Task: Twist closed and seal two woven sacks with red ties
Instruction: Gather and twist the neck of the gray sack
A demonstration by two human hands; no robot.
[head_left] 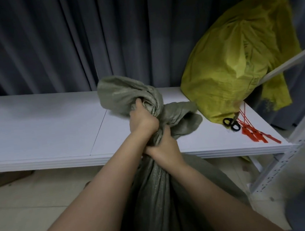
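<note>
At the shelf (pixel 35 128) front edge, left hand (pixel 142 121) above right hand (pixel 164 151), each grip clamps the twisted neck of the grey sack (pixel 119 94) (red ties (pixel 252 132) lie near the right corner).

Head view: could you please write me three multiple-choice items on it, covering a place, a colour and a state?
1. Where do the red ties lie? A) on the floor B) on the white shelf, beside the scissors C) on the curtain
2. What colour is the sack on the shelf? A) yellow B) blue C) red
3. How is the neck of the grey sack? A) spread open B) twisted and gripped by both hands C) sealed with a tie
Answers: 1 B, they lie by the scissors; 2 A, its weave is yellow; 3 B, the left hand and right hand clench the twist, with no tie on it.
</note>
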